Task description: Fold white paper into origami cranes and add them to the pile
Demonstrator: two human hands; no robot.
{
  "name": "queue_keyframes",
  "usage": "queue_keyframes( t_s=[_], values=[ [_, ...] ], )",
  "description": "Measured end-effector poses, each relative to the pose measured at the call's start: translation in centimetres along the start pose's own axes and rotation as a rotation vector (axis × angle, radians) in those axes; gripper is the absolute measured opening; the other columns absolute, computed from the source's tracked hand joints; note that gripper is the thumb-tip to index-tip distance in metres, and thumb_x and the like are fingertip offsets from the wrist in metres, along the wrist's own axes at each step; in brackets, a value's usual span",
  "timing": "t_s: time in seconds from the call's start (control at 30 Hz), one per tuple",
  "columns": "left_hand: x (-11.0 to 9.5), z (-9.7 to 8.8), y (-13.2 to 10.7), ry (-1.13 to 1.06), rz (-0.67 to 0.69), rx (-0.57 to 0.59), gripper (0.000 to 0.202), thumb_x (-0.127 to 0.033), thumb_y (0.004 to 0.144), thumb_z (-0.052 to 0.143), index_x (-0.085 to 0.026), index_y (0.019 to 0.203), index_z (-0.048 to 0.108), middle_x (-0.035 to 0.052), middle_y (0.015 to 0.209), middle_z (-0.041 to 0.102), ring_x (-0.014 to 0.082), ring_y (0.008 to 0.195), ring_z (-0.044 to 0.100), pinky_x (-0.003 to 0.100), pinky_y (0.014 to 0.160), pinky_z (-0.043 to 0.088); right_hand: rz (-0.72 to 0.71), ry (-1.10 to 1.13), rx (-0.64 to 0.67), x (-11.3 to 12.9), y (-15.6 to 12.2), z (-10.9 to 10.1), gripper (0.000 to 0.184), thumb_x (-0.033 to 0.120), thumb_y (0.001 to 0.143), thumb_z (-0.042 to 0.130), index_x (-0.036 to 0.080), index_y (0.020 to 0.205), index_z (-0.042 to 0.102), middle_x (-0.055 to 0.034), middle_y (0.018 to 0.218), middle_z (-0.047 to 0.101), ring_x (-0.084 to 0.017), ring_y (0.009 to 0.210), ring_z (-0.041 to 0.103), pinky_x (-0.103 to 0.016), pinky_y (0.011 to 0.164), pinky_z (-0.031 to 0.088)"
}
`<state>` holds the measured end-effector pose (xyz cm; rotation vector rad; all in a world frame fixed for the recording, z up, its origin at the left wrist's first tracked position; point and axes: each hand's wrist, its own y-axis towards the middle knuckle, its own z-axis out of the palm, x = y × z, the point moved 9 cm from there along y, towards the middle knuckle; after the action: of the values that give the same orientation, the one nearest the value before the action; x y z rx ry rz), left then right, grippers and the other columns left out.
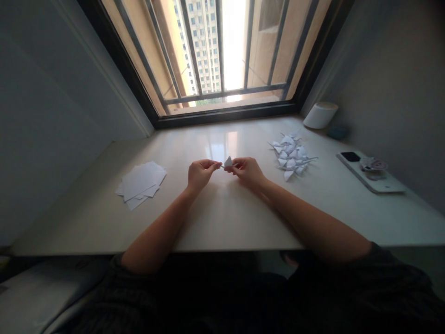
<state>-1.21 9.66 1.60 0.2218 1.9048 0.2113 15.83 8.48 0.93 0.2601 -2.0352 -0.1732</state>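
Note:
Between my hands, just above the middle of the table, is a small folded white paper figure (228, 162) with a pointed top, much like an origami crane. My right hand (247, 171) pinches it at its right side. The fingertips of my left hand (200, 174) are pressed together on a thin point at its left end. A pile of similar folded paper cranes (291, 155) lies to the right of my right hand. Off to the left of my left hand, a loose stack of white paper sheets (141, 182) is fanned out unevenly.
A smartphone (370, 172) with a grip on its back lies at the right of the white table (222, 222). Behind it stand a white cylindrical object (320, 115) and a small dark bluish item (338, 132). A barred window (225, 106) borders the far edge.

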Motion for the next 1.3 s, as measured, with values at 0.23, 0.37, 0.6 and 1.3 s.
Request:
queue_keyframes(
  t_s=[0.23, 0.37, 0.6, 1.3],
  values=[
    [0.6, 0.3, 0.2, -0.094, -0.035, 0.011, 0.031, -0.048, 0.065, 0.077, -0.019, 0.078, 0.077, 0.0077, 0.076, 0.075, 0.0194, 0.072, 0.069, 0.029, 0.067, 0.051, -0.001, 0.062, -0.018, 0.0, 0.0, 0.2, 0.018, 0.036, 0.075, 0.067, 0.019, 0.074, 0.073, -0.0028, 0.067, 0.071, -0.014, 0.058, 0.060, -0.023, 0.054, 0.042],
    [0.6, 0.2, 0.3, -0.141, -0.034, 0.015, 0.033, -0.048, 0.064, 0.077, -0.018, 0.078, 0.077, 0.0078, 0.076, 0.074, 0.0178, 0.071, 0.067, 0.029, 0.068, 0.050, 0.039, 0.198, 0.009, -0.3, -0.1, 0.4, 0.031, 0.048, 0.070, 0.071, 0.017, 0.071, 0.072, -0.0043, 0.064, 0.069, -0.013, 0.054, 0.058, -0.025, 0.054, 0.044],
    [0.4, 0.1, 0.1, -0.207, -0.095, 0.013, 0.039, -0.053, 0.064, 0.076, -0.016, 0.077, 0.076, 0.0073, 0.076, 0.073, 0.0158, 0.070, 0.064, 0.027, 0.066, 0.047, 0.070, 0.426, 0.096, 0.0, -0.2, 1.0, 0.039, 0.052, 0.060, 0.079, 0.015, 0.071, 0.072, -0.0050, 0.064, 0.069, -0.012, 0.054, 0.055, -0.025, 0.055, 0.045],
    [-1.4, 2.3, -0.9, -0.293, -0.012, 0.162, 0.031, -0.040, 0.067, 0.077, -0.016, 0.087, 0.074, 0.0088, 0.091, 0.074, 0.0190, 0.083, 0.067, 0.034, 0.083, 0.050, 0.117, 0.597, 0.052, -0.4, 0.0, 1.0, 0.039, 0.054, 0.058, 0.079, 0.018, 0.071, 0.072, -0.0023, 0.060, 0.066, -0.011, 0.054, 0.052, -0.025, 0.054, 0.041]
  ],
)
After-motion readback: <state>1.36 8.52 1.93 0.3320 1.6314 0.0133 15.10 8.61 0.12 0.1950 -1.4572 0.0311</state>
